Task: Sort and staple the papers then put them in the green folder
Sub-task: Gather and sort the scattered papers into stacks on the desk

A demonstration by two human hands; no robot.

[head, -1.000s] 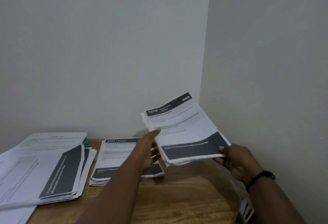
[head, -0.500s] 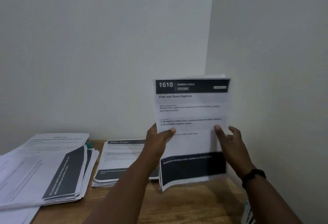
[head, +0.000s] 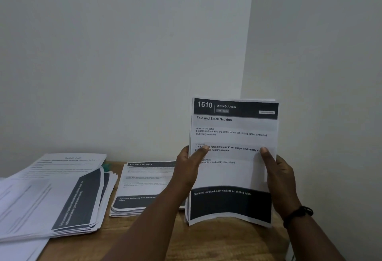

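Wooden table (head: 206, 244) bears two paper piles (head: 62, 196) beside the upright sheaf (head: 233, 176) clamped by left hand (head: 187, 169) and right hand (head: 283, 180).

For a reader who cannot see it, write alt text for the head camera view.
Two hands, left hand and right hand, hold a sheaf of papers upright above a wooden table; its top sheet reads "1610 Dining Area, Fold and Stack Napkins". Two more paper stacks lie to the left.

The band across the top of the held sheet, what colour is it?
Dark charcoal, nearly black, with white lettering, seen in the head view on the held sheet.
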